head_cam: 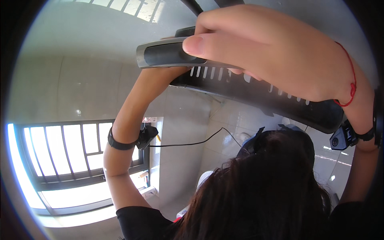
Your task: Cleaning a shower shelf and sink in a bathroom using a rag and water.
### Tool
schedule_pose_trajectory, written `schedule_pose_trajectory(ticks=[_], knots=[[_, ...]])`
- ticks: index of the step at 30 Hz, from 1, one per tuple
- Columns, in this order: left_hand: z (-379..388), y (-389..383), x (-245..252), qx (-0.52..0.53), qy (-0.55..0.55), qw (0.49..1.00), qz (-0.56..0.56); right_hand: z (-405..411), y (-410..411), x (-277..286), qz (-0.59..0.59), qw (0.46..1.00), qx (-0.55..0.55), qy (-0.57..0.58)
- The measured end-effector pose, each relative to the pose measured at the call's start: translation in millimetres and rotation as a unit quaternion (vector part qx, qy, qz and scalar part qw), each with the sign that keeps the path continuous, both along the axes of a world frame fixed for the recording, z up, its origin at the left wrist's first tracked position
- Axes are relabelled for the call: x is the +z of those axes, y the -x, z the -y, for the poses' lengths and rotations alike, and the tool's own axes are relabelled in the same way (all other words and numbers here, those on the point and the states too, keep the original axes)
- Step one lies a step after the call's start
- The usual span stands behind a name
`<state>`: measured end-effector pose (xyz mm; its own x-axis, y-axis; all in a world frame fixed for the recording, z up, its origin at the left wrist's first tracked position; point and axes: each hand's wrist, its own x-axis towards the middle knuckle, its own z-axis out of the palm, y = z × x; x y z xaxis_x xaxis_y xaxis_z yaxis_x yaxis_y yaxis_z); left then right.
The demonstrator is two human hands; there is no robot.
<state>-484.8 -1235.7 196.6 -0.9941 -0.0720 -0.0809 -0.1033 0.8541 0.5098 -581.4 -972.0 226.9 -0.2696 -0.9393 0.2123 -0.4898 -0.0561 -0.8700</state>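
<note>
My right hand (pixel 234 48) grips a curved grey object with a black inset panel (pixel 168 54), its thumb pressed on the panel. Its other fingers are mostly hidden behind that object. My left hand (pixel 168 75) reaches up behind the same object, so its fingers are largely hidden and I cannot tell what they hold. Just behind and below both hands is a black slotted rack (pixel 240 88), with rows of narrow openings and a rounded end near my right wrist.
A barred window (pixel 69 150) with items on its sill lies at left, beside a tiled wall (pixel 90 90). Wrist straps carry small black devices (pixel 147 136); a thin cable (pixel 186 145) runs from the left one. Dark hair (pixel 255 192) covers the lower middle, above a tiled floor (pixel 228 126).
</note>
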Motion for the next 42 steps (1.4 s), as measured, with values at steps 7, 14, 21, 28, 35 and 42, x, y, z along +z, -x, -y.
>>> schedule_pose_trajectory(ticks=[7,14,21,28,35,42], knots=[[10,2,-4,0.022,-0.054,0.998,-0.007,12,-15,-2,0.064,0.998,-0.016,-0.001],[17,7,-4,0.069,-0.059,0.996,-0.025,5,-14,53,0.082,0.981,0.056,-0.164],[12,19,-11,0.099,-0.066,0.992,-0.029,-3,-9,8,0.02,0.996,0.042,0.071],[18,20,-16,0.122,-0.077,0.989,-0.039,-4,-11,-6,-0.046,0.984,0.038,0.169],[26,-8,-32,0.125,-0.081,0.981,-0.125,-6,6,21,0.193,0.964,0.175,-0.05],[-9,-19,-23,0.169,0.081,0.924,-0.332,-1,4,32,0.223,0.958,0.152,-0.101]])
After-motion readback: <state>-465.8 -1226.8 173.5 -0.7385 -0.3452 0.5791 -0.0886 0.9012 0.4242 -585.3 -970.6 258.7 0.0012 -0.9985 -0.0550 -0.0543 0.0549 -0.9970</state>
